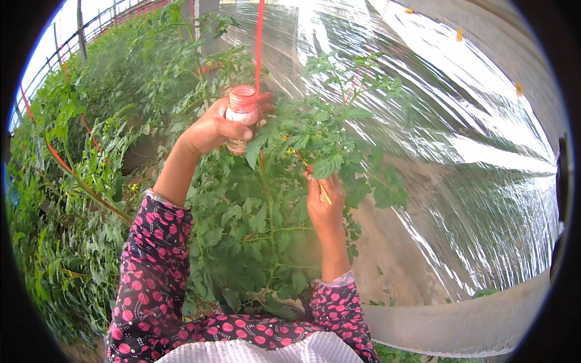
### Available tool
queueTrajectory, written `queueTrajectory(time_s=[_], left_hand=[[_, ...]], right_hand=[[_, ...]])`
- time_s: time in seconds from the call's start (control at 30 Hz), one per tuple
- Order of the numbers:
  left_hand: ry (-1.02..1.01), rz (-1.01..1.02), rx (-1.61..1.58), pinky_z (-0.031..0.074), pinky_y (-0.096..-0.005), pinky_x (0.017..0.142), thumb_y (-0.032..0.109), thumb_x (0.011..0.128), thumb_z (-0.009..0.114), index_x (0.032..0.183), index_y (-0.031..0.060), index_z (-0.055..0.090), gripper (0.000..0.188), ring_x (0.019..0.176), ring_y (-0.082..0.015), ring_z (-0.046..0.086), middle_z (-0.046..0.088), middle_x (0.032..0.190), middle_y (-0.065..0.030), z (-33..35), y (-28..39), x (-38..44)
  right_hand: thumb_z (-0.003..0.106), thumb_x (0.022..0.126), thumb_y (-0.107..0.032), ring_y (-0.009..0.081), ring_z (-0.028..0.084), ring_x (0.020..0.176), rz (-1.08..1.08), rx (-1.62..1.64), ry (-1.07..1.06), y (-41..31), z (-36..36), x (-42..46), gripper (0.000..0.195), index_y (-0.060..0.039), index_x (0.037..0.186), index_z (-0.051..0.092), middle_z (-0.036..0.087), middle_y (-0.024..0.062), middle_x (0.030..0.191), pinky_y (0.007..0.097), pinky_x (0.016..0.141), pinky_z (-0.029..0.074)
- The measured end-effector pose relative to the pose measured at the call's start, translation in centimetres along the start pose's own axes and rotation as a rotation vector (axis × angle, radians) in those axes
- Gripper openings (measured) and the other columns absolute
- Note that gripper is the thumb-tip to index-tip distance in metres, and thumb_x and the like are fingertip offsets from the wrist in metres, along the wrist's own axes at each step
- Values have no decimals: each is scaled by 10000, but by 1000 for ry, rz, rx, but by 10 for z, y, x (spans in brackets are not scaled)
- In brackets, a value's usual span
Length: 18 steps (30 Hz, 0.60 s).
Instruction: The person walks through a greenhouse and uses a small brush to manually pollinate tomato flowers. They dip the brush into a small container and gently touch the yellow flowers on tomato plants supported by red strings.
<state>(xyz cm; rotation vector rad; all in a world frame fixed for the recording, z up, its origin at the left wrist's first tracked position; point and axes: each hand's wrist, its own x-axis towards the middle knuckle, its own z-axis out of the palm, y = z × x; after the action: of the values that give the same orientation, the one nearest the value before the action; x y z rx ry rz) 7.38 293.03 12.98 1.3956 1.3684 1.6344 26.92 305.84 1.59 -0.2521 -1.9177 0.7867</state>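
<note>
My left hand (218, 125) is wrapped around a small open-topped bottle (242, 109) with a red-stained threaded neck and reddish residue inside. In my right hand (327, 199) is a slim brush-like stick (325, 191), its reddish tip pointing up and left toward a cluster of yellow tomato flowers (289, 150). Whether the tip touches a flower I cannot tell. Leaves of the tomato plant (272, 218) surround both hands and partly cover the right fingers. A red string (259, 45) hangs down just behind the bottle.
Dense rows of tomato plants (104, 68) fill the left side, with more red strings (91, 136) running through them. On the right, shiny reflective film (481, 181) hangs in folds beside bare soil (386, 245). A pale curved edge (454, 324) crosses the lower right. A grey post (209, 27) stands ahead.
</note>
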Motion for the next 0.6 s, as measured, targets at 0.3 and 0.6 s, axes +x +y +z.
queueTrajectory(time_s=[0.3, 0.6], left_hand=[[10, 10, -27, 306, -383, 1026, 165, 545, 727, 952, 2, 581, 462, 1237, -297, 414, 418, 1335, -188, -6, -3, -5], [0, 5, -48, 347, -374, 992, 134, 577, 723, 974, -2, 581, 443, 1239, -277, 412, 409, 1339, -192, -13, -5, -10]], right_hand=[[526, 876, -14, 171, 610, 752, 86, 38, -25, 1, -11, -1, 78, 44, 915, 562, 581, 98, 842, 267, 700, 495], [551, 895, -136, 152, 615, 760, 193, 82, 43, -3, -16, -3, 187, 41, 943, 588, 646, 91, 816, 270, 717, 479]])
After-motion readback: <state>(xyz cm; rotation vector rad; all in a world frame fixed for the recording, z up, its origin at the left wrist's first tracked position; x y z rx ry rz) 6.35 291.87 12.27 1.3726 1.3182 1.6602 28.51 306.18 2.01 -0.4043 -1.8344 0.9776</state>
